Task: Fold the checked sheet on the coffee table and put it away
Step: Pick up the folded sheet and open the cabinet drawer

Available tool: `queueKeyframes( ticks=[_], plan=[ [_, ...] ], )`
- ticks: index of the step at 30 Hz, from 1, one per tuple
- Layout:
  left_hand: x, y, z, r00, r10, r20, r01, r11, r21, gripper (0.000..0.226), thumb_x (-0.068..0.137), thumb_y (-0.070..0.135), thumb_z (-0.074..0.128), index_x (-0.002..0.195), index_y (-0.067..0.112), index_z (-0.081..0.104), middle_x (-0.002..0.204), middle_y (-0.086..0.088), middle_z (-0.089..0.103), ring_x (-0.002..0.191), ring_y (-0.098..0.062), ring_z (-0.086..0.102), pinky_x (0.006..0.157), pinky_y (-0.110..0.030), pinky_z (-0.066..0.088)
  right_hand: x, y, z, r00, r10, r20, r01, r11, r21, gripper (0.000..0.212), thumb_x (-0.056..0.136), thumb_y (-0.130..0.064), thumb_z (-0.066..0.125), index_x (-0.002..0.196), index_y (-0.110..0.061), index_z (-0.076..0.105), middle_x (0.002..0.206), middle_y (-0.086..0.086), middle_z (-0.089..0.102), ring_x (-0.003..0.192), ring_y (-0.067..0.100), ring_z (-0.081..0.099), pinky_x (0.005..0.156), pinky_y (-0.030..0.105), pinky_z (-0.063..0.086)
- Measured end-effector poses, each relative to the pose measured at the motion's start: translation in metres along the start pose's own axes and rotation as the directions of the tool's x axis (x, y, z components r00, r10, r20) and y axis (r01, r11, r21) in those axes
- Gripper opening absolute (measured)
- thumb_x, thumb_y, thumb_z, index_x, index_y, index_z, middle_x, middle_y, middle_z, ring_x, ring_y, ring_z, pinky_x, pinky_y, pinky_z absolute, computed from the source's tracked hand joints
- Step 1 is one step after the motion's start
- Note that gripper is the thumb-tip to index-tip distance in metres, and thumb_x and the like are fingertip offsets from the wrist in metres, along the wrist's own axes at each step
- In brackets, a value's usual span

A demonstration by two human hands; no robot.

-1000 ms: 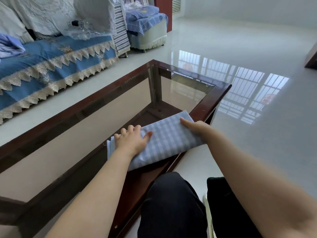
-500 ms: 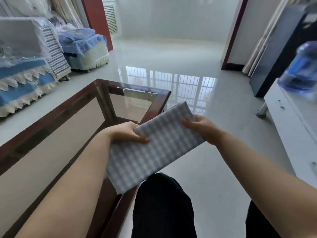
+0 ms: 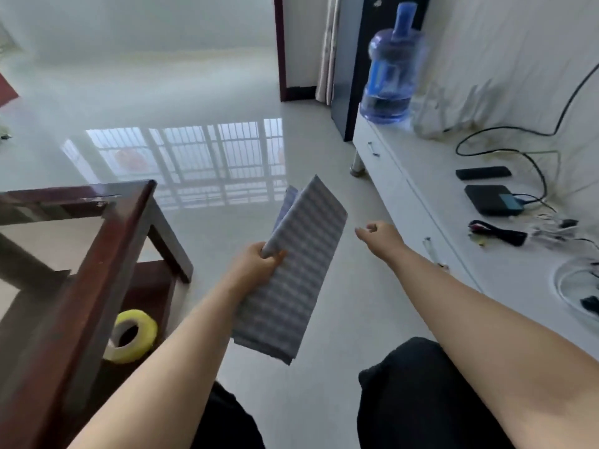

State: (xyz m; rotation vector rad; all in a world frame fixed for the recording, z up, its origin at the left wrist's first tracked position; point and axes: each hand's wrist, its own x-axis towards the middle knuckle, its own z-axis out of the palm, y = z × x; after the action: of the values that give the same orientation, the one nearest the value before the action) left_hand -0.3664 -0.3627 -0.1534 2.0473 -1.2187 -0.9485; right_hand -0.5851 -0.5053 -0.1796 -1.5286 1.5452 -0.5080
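Note:
The folded checked sheet [image 3: 296, 267], a blue-and-white rectangle, hangs in the air over the floor between the coffee table and the white cabinet. My left hand [image 3: 256, 265] grips its left edge, thumb on top. My right hand [image 3: 381, 236] is off the sheet, to its right, with fingers loosely curled and nothing in it. It reaches toward the front of the white cabinet [image 3: 418, 205]. The coffee table [image 3: 107, 241], dark wood with a glass top, is at the left.
A yellow tape roll [image 3: 131, 335] lies on the table's lower shelf. The cabinet top carries a blue water jug [image 3: 390, 66], a black box [image 3: 492, 199], a remote [image 3: 483, 172] and cables. My dark-trousered knees [image 3: 431, 400] are below. Glossy floor stretches ahead.
The sheet has left the table and swung right toward the cabinet. My right hand let go of it and reaches rightward; only my left hand holds it now. The view turned right.

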Motion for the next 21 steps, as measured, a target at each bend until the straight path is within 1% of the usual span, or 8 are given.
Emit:
queueKeyframes(
  ticks=[3, 5, 7, 9, 11, 14, 18, 21],
  plan=[
    [0.028, 0.008, 0.037, 1.000, -0.009, -0.015, 0.009, 1.000, 0.013, 0.022, 0.092, 0.031, 0.055, 0.082, 0.012, 0.060, 0.093, -0.015, 0.069, 0.089, -0.028, 0.064, 0.079, -0.039, 0.049, 0.026, 0.052, -0.015, 0.992, 0.111, -0.067, -0.113, 0.993, -0.026, 0.052, 0.092, -0.025, 0.054, 0.138, -0.002, 0.043, 0.139, 0.015, 0.049, 0.125, 0.029, 0.048, 0.100, 0.034, 0.038],
    [0.046, 0.013, 0.057, 1.000, -0.010, -0.027, 0.010, 1.000, 0.000, 0.026, 0.087, 0.038, 0.054, 0.079, 0.014, 0.058, 0.090, -0.015, 0.069, 0.087, -0.029, 0.065, 0.074, -0.038, 0.048, 0.042, 0.076, -0.026, 0.979, 0.152, -0.136, -0.163, 0.984, -0.071, 0.053, 0.093, -0.025, 0.051, 0.141, -0.006, 0.039, 0.143, 0.013, 0.045, 0.129, 0.029, 0.045, 0.102, 0.034, 0.037],
    [0.061, 0.016, 0.074, 0.999, -0.022, -0.034, 0.023, 1.000, 0.004, 0.031, 0.084, 0.045, 0.052, 0.079, 0.015, 0.058, 0.084, -0.010, 0.068, 0.083, -0.029, 0.064, 0.072, -0.038, 0.049, 0.059, 0.097, -0.037, 0.964, 0.158, -0.214, -0.193, 0.969, -0.157, 0.050, 0.094, -0.023, 0.048, 0.141, -0.007, 0.039, 0.143, 0.015, 0.044, 0.129, 0.033, 0.044, 0.100, 0.036, 0.038],
    [0.074, 0.018, 0.086, 0.998, -0.040, -0.048, 0.042, 0.998, 0.050, 0.028, 0.090, 0.041, 0.051, 0.075, 0.018, 0.056, 0.077, -0.003, 0.064, 0.078, -0.025, 0.061, 0.066, -0.034, 0.044, 0.073, 0.117, -0.046, 0.951, 0.153, -0.268, -0.223, 0.941, -0.254, 0.050, 0.093, -0.019, 0.045, 0.141, -0.006, 0.038, 0.140, 0.017, 0.046, 0.126, 0.036, 0.045, 0.098, 0.039, 0.039],
    [0.086, 0.018, 0.095, 0.996, -0.050, -0.069, 0.055, 0.996, 0.075, 0.029, 0.091, 0.040, 0.050, 0.071, 0.020, 0.053, 0.072, 0.001, 0.061, 0.076, -0.024, 0.060, 0.063, -0.032, 0.040, 0.087, 0.134, -0.051, 0.939, 0.199, -0.280, -0.282, 0.913, -0.295, 0.052, 0.091, -0.018, 0.045, 0.141, -0.006, 0.037, 0.134, 0.018, 0.051, 0.119, 0.038, 0.051, 0.093, 0.039, 0.043],
    [0.098, 0.020, 0.105, 0.995, -0.050, -0.089, 0.057, 0.996, 0.074, 0.028, 0.092, 0.038, 0.051, 0.073, 0.019, 0.055, 0.071, 0.001, 0.060, 0.073, -0.022, 0.058, 0.060, -0.031, 0.039, 0.105, 0.145, -0.056, 0.896, 0.334, -0.291, -0.415, 0.863, -0.287, 0.039, 0.090, -0.017, 0.049, 0.124, 0.001, 0.049, 0.123, 0.022, 0.058, 0.109, 0.040, 0.057, 0.080, 0.034, 0.045],
    [0.105, 0.021, 0.109, 0.992, -0.052, -0.118, 0.061, 0.995, 0.074, 0.027, 0.094, 0.037, 0.050, 0.079, 0.016, 0.057, 0.068, 0.005, 0.056, 0.062, -0.008, 0.050, 0.052, -0.024, 0.034, 0.110, 0.140, -0.049, 0.863, 0.394, -0.316, -0.481, 0.832, -0.276, 0.040, 0.088, -0.013, 0.049, 0.126, 0.000, 0.048, 0.125, 0.021, 0.057, 0.115, 0.038, 0.055, 0.088, 0.034, 0.045],
    [0.106, 0.020, 0.102, 0.988, -0.041, -0.150, 0.052, 0.996, 0.075, 0.031, 0.094, 0.038, 0.050, 0.075, 0.015, 0.056, 0.067, 0.004, 0.056, 0.061, -0.007, 0.049, 0.052, -0.025, 0.035, 0.102, 0.130, -0.029, 0.856, 0.405, -0.321, -0.492, 0.831, -0.260, 0.039, 0.087, -0.014, 0.047, 0.124, -0.002, 0.049, 0.122, 0.020, 0.059, 0.112, 0.037, 0.057, 0.087, 0.035, 0.047]
  ],
)
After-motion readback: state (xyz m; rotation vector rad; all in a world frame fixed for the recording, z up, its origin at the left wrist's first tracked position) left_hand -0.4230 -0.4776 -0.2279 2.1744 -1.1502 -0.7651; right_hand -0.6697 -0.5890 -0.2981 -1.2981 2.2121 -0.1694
